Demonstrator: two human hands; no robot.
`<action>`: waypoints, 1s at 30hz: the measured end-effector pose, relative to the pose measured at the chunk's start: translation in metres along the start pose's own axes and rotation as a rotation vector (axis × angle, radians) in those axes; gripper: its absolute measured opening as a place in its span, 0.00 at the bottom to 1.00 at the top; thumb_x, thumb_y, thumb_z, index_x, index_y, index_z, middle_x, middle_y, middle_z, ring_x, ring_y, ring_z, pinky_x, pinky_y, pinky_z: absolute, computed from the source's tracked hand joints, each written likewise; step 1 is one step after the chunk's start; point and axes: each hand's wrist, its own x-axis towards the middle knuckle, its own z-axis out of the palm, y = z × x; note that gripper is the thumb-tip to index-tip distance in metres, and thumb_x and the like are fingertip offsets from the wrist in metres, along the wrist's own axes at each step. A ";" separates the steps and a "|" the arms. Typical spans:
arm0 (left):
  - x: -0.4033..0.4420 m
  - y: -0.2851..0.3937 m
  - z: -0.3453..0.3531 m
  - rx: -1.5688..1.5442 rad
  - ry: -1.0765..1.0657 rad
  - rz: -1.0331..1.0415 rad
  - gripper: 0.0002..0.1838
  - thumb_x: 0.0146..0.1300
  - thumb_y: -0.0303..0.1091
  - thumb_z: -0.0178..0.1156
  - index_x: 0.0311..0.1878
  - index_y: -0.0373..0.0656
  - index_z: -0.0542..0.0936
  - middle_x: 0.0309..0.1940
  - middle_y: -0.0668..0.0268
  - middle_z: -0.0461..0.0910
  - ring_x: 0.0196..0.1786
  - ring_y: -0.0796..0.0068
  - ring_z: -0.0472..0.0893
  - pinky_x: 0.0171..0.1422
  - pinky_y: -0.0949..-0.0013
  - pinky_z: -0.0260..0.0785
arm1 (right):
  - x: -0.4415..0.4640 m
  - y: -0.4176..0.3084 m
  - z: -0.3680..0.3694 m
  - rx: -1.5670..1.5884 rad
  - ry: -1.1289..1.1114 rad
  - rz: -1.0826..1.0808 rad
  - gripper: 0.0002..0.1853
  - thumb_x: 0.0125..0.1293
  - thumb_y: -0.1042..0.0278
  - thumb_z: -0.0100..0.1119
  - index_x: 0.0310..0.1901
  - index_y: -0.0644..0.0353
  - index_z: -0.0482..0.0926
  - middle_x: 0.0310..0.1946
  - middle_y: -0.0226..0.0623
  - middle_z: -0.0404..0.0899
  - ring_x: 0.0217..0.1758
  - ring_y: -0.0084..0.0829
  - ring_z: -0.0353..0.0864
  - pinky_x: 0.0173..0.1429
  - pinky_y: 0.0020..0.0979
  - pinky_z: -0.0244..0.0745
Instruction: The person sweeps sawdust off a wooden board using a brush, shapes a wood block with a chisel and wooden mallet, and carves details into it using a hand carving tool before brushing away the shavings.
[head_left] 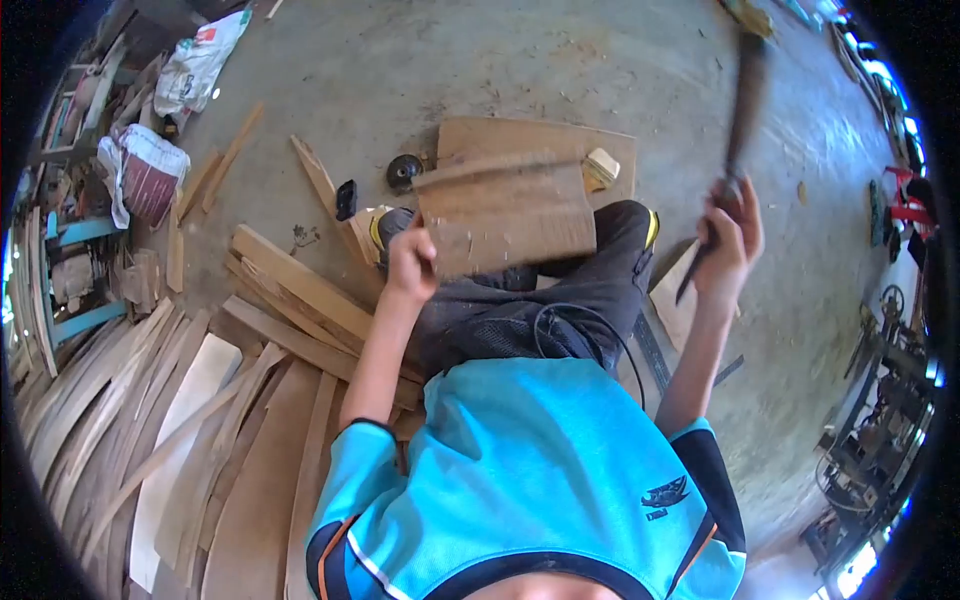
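My left hand [410, 262] is closed on the left edge of a wooden board [508, 218], tilted above my lap, with pale flecks on its face. Raised to the right, my right hand [732, 235] wraps round a long, dark tool [748, 105], smeared by motion. Its yellowish-brown upper end meets the top edge of the view, and a dark pointed end juts below my fist; I cannot make out its exact kind. Behind the held board, a larger brown board [530, 138] lies on the floor. A small pale wooden block [600, 170] shows at the board's upper right corner.
A round black object [404, 173] and a small black piece [346, 200] lie left of the boards. Timber lengths [300, 290] and many planks [250, 480] cover the left side. White sacks [155, 175] stand farther back. Dark machinery [870, 430] lines the right.
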 end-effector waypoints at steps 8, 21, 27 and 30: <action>0.151 -0.091 -0.059 -0.298 0.178 0.100 0.05 0.33 0.26 0.51 0.12 0.47 0.66 0.11 0.72 0.64 0.15 0.76 0.65 0.22 0.74 0.58 | -0.040 -0.025 -0.035 0.098 0.306 0.009 0.03 0.59 0.72 0.46 0.33 0.59 0.69 0.15 0.22 0.57 0.12 0.13 0.47 0.14 0.16 0.45; 0.063 -0.028 0.013 0.855 -0.175 0.137 0.42 0.43 0.36 0.66 0.60 0.34 0.55 0.58 0.53 0.58 0.63 0.66 0.55 0.64 0.69 0.47 | -0.058 0.008 0.020 -0.469 0.184 0.137 0.10 0.55 0.66 0.53 0.33 0.66 0.72 0.24 0.28 0.68 0.28 0.19 0.63 0.34 0.22 0.60; -0.022 -0.032 0.138 0.849 -0.583 0.805 0.14 0.46 0.25 0.61 0.36 0.40 0.70 0.41 0.63 0.72 0.47 0.73 0.70 0.53 0.72 0.59 | -0.055 0.056 0.082 -0.398 -0.567 -0.272 0.15 0.41 0.70 0.61 0.35 0.58 0.73 0.29 0.36 0.73 0.33 0.34 0.72 0.34 0.33 0.65; -0.030 -0.049 0.137 0.692 -0.302 0.623 0.10 0.49 0.19 0.55 0.29 0.43 0.66 0.34 0.64 0.74 0.47 0.71 0.71 0.55 0.69 0.60 | -0.063 0.039 0.081 -0.908 -0.715 -0.262 0.25 0.41 0.67 0.60 0.47 0.57 0.70 0.43 0.37 0.70 0.51 0.36 0.66 0.53 0.37 0.60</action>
